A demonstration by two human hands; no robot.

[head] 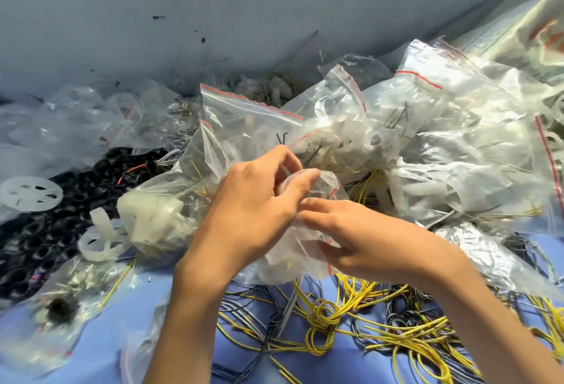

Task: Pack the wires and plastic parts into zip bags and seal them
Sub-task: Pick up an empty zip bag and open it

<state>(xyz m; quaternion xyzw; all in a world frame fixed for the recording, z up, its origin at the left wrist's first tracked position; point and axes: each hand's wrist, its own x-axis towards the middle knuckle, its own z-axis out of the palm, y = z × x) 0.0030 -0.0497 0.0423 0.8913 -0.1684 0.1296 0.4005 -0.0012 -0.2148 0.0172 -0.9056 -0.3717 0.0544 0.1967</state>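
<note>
Small zip bag (300, 257) is dead centre, held up off the blue cloth (122, 331) between both hands. Something pale is inside; too blurred to say what.

Left hand (253, 197): fingers curled, pinching the bag's upper far corner. Right hand (369, 231): thumb underneath, fingers laid over the top, clamped on the bag's right edge.

Key geometry: the red zip strip (329, 264) shows in bits down the bag's right side, so the mouth looks to run near-to-far and face the right hand. The bag body hangs to the left, under the left wrist. I'd guess the mouth is being worked, opened or pressed shut; I can't tell which.

Loose yellow wires (329, 316) lie just below the bag, on the person's side of it, thickest under the right forearm. If wire goes in next, the right hand is nearer and on the mouth side, and the left would hold the bag alone.

Further out: a heap of filled bags (427, 139) behind and to the right, touching the held bag. To the left, white plastic wheels (30, 193) and a bed of black parts (45, 231).
</note>
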